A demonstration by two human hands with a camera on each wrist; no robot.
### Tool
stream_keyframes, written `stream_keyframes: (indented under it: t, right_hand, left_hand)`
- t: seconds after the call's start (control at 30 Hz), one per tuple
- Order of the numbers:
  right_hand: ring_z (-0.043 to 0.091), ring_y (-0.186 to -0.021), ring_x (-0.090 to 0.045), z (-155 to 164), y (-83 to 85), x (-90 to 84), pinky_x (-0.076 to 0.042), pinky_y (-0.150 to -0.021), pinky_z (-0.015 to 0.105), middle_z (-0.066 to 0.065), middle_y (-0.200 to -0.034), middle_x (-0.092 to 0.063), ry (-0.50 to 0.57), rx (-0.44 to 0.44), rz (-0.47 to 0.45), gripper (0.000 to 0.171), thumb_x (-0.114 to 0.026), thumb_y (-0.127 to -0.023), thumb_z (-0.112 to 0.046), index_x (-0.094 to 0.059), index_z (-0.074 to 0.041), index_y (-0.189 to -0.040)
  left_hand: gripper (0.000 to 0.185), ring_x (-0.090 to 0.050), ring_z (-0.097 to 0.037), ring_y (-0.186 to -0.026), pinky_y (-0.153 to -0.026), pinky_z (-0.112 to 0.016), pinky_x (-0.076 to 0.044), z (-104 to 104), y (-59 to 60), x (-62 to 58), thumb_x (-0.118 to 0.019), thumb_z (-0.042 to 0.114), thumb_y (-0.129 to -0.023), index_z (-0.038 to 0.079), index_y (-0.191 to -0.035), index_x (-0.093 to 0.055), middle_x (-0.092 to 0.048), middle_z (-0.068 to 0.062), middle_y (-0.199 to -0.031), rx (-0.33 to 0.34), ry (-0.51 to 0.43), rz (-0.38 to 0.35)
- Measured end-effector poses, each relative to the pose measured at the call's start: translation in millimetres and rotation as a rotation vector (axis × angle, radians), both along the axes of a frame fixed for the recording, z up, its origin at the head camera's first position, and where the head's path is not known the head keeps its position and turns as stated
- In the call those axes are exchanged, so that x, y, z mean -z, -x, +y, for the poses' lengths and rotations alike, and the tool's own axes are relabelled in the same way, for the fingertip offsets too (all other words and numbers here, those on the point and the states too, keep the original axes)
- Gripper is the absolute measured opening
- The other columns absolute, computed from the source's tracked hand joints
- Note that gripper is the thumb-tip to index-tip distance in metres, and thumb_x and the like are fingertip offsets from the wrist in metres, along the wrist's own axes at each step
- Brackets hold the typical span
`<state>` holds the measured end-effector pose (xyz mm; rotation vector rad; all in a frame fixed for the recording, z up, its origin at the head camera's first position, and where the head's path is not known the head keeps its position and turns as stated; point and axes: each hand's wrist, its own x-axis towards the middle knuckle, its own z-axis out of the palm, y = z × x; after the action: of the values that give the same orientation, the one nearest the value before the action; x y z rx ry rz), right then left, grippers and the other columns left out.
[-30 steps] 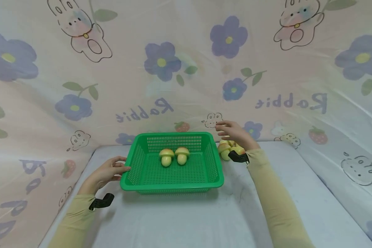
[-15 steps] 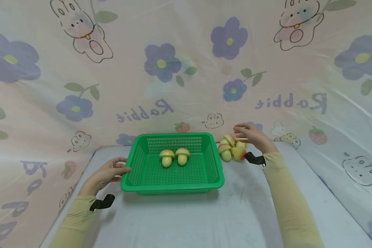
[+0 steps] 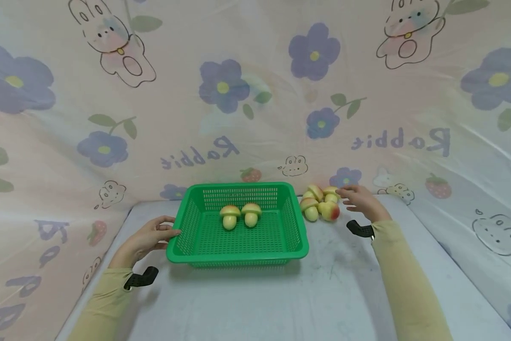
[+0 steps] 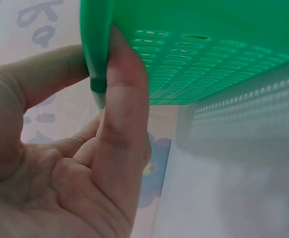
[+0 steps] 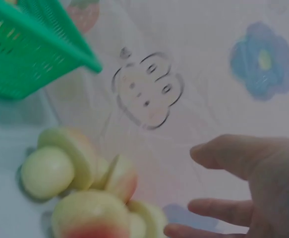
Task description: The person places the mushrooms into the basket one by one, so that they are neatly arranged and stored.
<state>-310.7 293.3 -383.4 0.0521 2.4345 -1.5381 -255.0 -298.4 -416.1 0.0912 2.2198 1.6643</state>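
Left hand clamped on left rim of green basket, thumb pressed against the wall, other fingers curled under the edge. Right hand hovered with fingers spread and relaxed, gripping nothing. Mushroom pile lay just beyond those fingertips, between them and basket's right wall. Bare table nearer than the fingers. Two mushrooms inside basket.

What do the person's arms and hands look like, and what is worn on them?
Both arms wear long, close-fitting sleeves of pale yellow-beige cloth down to the wrists. The left hand and the right hand are bare: no gloves or rings show. A small black device sits at the left wrist, and another black device at the right.
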Motion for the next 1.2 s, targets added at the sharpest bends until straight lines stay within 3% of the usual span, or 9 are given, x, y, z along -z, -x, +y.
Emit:
stream_keyframes:
  t: [0.33, 0.8, 1.2]
  right_hand:
    - [0.049, -0.131, -0.028, 9, -5.2, 27.0, -0.033, -0.105, 0.054, 0.032, -0.15, -0.014, -0.046, 0.005, -0.043, 0.075, -0.047, -0.101, -0.039, -0.015, 0.012, -0.146]
    - [0.047, -0.129, -0.034, 13, -3.7, 46.7, -0.035, -0.103, 0.052, 0.034, -0.143, -0.026, -0.017, 0.01, -0.104, 0.077, -0.047, -0.1, -0.042, -0.016, 0.013, -0.144]
    - [0.045, -0.125, -0.039, 8, 1.5, 55.8, -0.04, -0.1, 0.049, 0.032, -0.139, -0.031, 0.083, 0.045, -0.144, 0.079, -0.048, -0.099, -0.043, -0.015, 0.011, -0.146]
  left_hand:
    - [0.06, -0.065, -0.022, -0.087, -0.072, -0.036, -0.056, 1, -0.8, 2.7, -0.067, 0.018, -0.092, -0.001, -0.138, -0.034, -0.06, -0.017, -0.107, -0.008, -0.007, -0.005]
    - [0.06, -0.065, -0.023, -0.086, -0.072, -0.037, -0.056, -1, -0.2, 4.3, -0.067, 0.017, -0.091, -0.002, -0.138, -0.034, -0.059, -0.015, -0.104, -0.01, -0.015, 0.0]
    - [0.06, -0.065, -0.023, -0.086, -0.073, -0.038, -0.056, 0, 1.7, 3.8, -0.067, 0.016, -0.092, -0.001, -0.138, -0.034, -0.058, -0.016, -0.105, -0.01, -0.012, 0.005]
